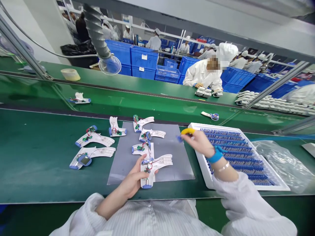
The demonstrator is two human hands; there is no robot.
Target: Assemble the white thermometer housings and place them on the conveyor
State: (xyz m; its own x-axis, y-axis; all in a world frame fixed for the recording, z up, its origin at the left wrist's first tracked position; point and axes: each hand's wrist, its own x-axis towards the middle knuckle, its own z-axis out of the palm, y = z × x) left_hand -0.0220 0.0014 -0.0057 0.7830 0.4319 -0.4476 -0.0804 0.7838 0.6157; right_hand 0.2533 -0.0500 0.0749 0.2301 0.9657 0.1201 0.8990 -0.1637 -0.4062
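My left hand (134,178) rests on a white plastic housing (159,163) lying on a grey mat (179,160), with my fingers over its edge. A green circuit board (147,168) and thin red wires sit in it, and a blue end cap (147,186) faces me. My right hand (198,143) pinches a small blue part (179,138) and a yellow loop (187,131) above the mat's edge.

Left hand (133,181) low, thumb (143,159) up — right hand (199,143) raised, pinching (wrist (220,172) bent).

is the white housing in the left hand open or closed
Open: the white plastic housing held by the left hand has its green circuit board and red wires exposed, with no cover on top.
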